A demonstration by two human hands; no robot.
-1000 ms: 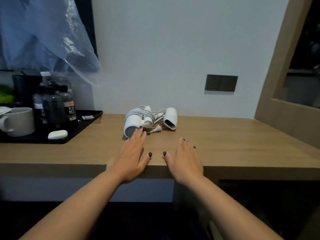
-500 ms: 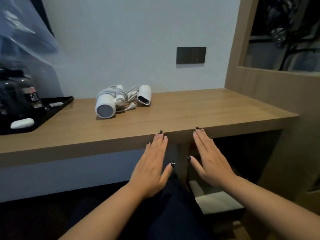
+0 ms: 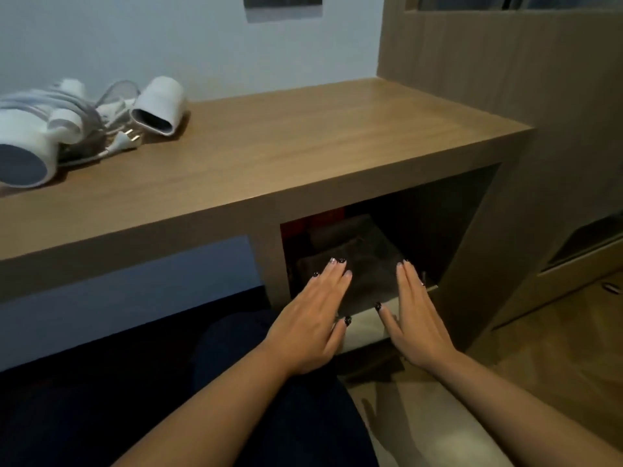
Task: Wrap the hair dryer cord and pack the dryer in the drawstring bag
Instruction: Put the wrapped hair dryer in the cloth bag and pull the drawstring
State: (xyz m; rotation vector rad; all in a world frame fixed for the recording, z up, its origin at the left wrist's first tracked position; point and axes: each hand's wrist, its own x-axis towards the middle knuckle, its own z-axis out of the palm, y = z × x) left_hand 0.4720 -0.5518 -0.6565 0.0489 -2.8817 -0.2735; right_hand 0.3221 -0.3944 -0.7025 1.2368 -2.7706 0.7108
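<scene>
Dryer (image 3: 30, 143) lies at nine o'clock on the tabletop (image 3: 269, 156), its white body cut off by the picture's edge, with the cord (image 3: 84, 109) already bundled around the handle and the plug (image 3: 126, 141) trailing loose beside it. A separate white nozzle (image 3: 158, 106) rests just beside the bundle. Down at five o'clock, in the open cubby (image 3: 472, 197) under the tabletop, a dark folded cloth (image 3: 371, 264) lies on a shelf; likely the drawstring bag, though the shadow hides any string. Left hand (image 3: 313, 318) and right hand (image 3: 418, 318) hover flat before it, fingers straight and grasping nothing, probably reaching to fetch it. Whether fingertips touch the cloth I cannot tell.
</scene>
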